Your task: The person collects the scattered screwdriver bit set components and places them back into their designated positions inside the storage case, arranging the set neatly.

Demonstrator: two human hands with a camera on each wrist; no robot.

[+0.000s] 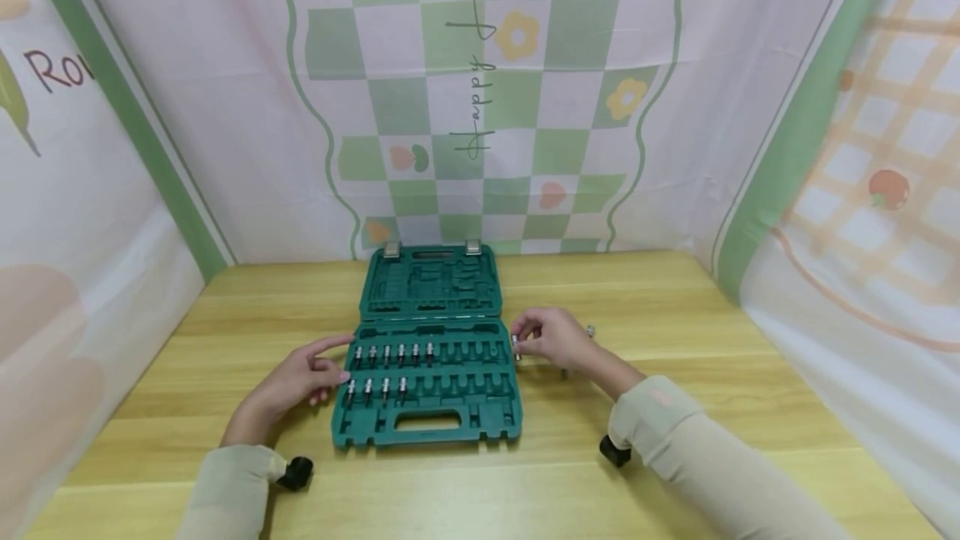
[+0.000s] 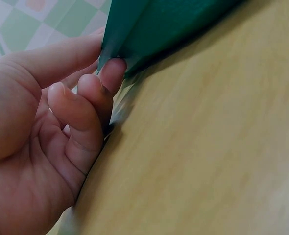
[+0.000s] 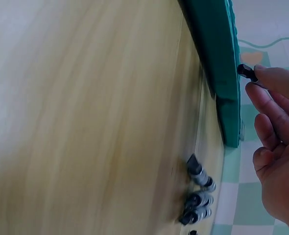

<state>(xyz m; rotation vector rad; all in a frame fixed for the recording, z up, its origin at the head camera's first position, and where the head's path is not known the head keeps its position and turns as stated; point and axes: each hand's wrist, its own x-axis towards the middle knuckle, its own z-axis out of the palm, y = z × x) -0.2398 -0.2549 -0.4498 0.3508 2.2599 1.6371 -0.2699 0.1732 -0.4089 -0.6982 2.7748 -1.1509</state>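
Observation:
A green plastic tool case lies unfolded on the table, its lid laid back behind. Several silver bit sockets stand in the left part of its upper row, and several more in the lower row. My left hand rests at the case's left edge, fingertips against the side wall. My right hand pinches one bit socket between thumb and fingers, right beside the case's right edge. Its dark hexagonal end points out from the fingertips in the right wrist view.
Several loose bit sockets lie on the wooden table to the right of the case, partly hidden behind my right hand in the head view. A patterned cloth hangs behind the table and on both sides.

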